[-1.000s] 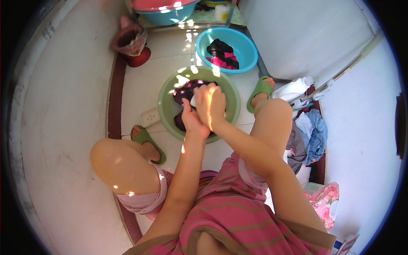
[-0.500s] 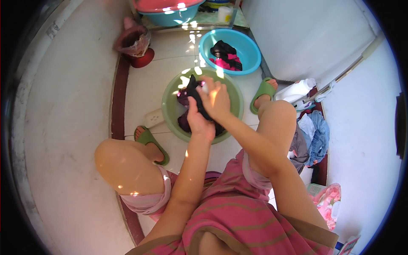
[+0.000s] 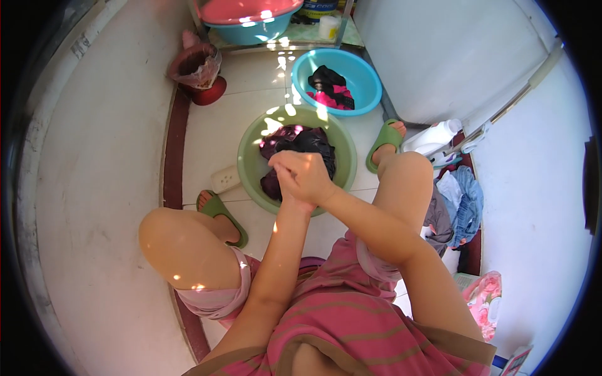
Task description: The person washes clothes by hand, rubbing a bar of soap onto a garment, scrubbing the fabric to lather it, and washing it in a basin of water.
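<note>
A green basin [image 3: 347, 166] stands on the floor between my feet, with dark purple cloth [image 3: 271, 185] and black cloth [image 3: 316, 143] in it. Over its near side my two hands are pressed together. My right hand [image 3: 307, 172] lies on top, its fingers bent round, and hides much of my left hand [image 3: 291, 192] below. The black cloth runs in under my hands from the far side. Both hands are closed on it, though the part between the palms is hidden.
Beyond stands a blue basin [image 3: 374, 78] with black and pink clothes [image 3: 332, 97]. A white bottle [image 3: 434, 138] and a pile of clothes [image 3: 465, 200] lie along the right wall. A red waste bin [image 3: 204, 69] is at far left. A soap-coloured block [image 3: 226, 179] touches the green basin's left side.
My right hand has slid toward me, from the far part of the black cloth down onto my left hand. The cloth's raised end has dropped into the green basin.
</note>
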### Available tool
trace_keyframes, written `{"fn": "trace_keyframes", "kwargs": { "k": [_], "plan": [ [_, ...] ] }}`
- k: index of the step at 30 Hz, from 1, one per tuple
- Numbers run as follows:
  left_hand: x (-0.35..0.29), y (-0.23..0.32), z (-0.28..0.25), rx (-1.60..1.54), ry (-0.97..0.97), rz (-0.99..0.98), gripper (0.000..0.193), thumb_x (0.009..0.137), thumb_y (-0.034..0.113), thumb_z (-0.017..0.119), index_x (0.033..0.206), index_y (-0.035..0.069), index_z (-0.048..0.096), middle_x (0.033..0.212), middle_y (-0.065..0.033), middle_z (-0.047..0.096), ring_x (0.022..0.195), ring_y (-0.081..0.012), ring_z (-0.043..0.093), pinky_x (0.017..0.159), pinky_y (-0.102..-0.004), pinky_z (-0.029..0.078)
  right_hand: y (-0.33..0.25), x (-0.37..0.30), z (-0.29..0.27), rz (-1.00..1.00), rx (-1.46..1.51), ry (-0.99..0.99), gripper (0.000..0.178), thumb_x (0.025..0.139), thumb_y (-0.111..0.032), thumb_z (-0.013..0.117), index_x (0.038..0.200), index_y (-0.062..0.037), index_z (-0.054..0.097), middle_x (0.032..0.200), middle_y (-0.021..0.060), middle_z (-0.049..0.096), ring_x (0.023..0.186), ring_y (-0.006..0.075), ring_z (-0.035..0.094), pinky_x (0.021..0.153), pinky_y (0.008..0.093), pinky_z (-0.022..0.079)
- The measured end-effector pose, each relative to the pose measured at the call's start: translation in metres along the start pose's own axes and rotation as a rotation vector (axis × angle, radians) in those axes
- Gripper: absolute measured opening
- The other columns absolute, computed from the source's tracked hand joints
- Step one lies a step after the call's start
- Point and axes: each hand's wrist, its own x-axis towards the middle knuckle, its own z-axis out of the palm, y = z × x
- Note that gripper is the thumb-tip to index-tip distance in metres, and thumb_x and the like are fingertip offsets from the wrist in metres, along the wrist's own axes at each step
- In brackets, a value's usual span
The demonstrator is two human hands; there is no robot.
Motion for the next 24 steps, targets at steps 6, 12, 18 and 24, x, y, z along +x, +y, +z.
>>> {"fn": "trace_keyframes", "kwargs": {
  "k": [6,12,18,24],
  "plan": [
    [-0.008,-0.014,0.058,0.234,0.345,-0.043,0.046,0.1,0.039,0.031,0.129,0.007,0.046,0.127,-0.0052,0.054,0.113,-0.0211,0.052,0.097,-0.0343,0.038,0.082,0.014,-0.011,0.554,-0.389,0.247,0.019,0.085,-0.023,0.055,0.081,-0.0051,0.057,0.069,0.0178,0.062,0.067,0.0402,0.06,0.063,0.0475,0.048],
    [-0.007,0.021,0.041,0.109,0.278,0.017,0.052,0.099,0.045,0.027,0.133,0.009,0.042,0.133,-0.0126,0.047,0.122,-0.0313,0.046,0.104,-0.0435,0.036,0.019,-0.011,0.025,0.682,-0.123,0.194,0.049,0.077,-0.03,0.071,0.113,-0.0049,0.049,0.108,0.0206,0.06,0.102,0.036,0.057,0.087,0.0392,0.044],
    [0.0,0.027,0.054,0.226,0.25,0.08,0.048,0.098,0.042,0.035,0.126,0.005,0.049,0.125,-0.0108,0.055,0.115,-0.0285,0.052,0.101,-0.0424,0.04,0.049,0.026,-0.029,0.361,0.072,0.034,0.07,0.072,-0.022,0.077,0.131,-0.0033,0.044,0.086,0.0084,0.062,0.082,0.0219,0.06,0.079,0.0318,0.048],
    [0.001,0.053,0.036,0.408,0.081,0.197,0.05,0.097,0.042,0.039,0.126,0.003,0.049,0.121,-0.0114,0.057,0.108,-0.027,0.057,0.095,-0.0413,0.046,0.048,0.014,-0.05,0.465,-0.154,-0.613,0.071,0.063,-0.029,0.08,0.123,-0.0022,0.052,0.085,0.0136,0.065,0.084,0.0312,0.062,0.078,0.0379,0.048]
  ]
}}
